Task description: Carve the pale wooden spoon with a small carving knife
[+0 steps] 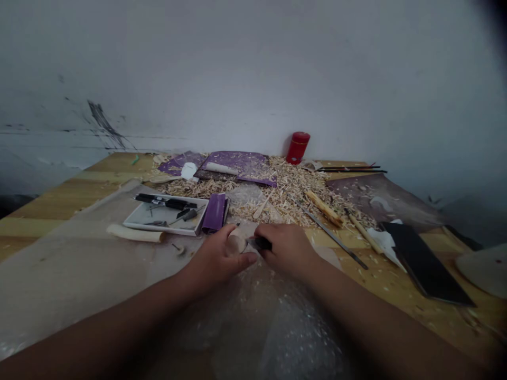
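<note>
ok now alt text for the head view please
A person's left hand grips a pale wooden piece while the right hand holds a black-handled knife to it, above bubble wrap on a wooden table strewn with shavings.

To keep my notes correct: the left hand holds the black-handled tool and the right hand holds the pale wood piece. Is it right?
No, swapped: the left hand holds the pale wood piece and the right hand holds the black-handled tool, as the head view shows.

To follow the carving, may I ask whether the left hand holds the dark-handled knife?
No, the right hand holds the dark-handled knife, while the left hand grips the pale wooden piece.
</note>
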`<state>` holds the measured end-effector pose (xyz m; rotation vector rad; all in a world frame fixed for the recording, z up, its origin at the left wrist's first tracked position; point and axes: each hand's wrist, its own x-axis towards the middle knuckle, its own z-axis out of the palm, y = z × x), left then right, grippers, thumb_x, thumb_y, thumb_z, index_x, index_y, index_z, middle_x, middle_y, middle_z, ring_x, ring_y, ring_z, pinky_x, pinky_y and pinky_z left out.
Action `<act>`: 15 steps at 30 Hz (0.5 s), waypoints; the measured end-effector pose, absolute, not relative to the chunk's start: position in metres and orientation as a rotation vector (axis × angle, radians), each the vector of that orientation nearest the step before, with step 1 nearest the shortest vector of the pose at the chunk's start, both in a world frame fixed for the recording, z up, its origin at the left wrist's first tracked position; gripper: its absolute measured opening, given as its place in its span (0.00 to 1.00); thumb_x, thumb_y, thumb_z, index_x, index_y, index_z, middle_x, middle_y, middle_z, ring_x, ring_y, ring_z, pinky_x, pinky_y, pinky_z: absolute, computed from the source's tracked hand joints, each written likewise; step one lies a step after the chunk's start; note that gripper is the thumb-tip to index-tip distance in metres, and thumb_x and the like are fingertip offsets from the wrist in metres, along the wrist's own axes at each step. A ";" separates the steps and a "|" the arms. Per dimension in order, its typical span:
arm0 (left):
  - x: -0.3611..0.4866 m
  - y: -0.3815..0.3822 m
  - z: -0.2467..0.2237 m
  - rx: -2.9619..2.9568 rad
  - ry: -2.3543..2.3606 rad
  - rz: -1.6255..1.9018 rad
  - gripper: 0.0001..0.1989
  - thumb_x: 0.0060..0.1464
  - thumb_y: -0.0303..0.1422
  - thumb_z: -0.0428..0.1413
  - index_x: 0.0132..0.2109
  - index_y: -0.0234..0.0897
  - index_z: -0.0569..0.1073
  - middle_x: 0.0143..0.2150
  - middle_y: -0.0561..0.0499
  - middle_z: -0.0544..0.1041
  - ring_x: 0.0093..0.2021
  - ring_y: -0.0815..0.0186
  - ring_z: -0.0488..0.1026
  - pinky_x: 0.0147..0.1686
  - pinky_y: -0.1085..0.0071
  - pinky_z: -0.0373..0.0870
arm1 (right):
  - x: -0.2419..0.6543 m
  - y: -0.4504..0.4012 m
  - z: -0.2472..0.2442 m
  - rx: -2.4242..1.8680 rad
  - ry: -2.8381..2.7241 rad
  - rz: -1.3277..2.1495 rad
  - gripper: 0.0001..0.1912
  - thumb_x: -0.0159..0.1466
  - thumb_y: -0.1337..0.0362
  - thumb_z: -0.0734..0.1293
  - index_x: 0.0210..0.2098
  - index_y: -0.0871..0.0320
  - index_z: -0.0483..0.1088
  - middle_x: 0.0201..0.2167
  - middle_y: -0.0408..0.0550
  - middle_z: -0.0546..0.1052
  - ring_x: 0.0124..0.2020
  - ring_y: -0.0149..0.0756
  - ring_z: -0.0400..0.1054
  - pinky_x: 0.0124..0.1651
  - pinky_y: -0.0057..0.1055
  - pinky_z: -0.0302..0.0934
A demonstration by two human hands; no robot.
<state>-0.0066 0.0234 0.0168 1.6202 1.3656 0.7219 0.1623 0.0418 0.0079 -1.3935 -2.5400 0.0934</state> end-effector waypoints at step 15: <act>0.003 0.018 0.014 1.621 1.281 0.778 0.03 0.41 0.28 0.50 0.24 0.35 0.62 0.19 0.58 0.62 0.21 0.74 0.58 0.21 0.77 0.56 | 0.148 0.032 0.012 -1.464 -2.555 -0.066 0.10 0.55 0.63 0.58 0.35 0.51 0.66 0.26 0.43 0.73 0.27 0.32 0.64 0.26 0.27 0.45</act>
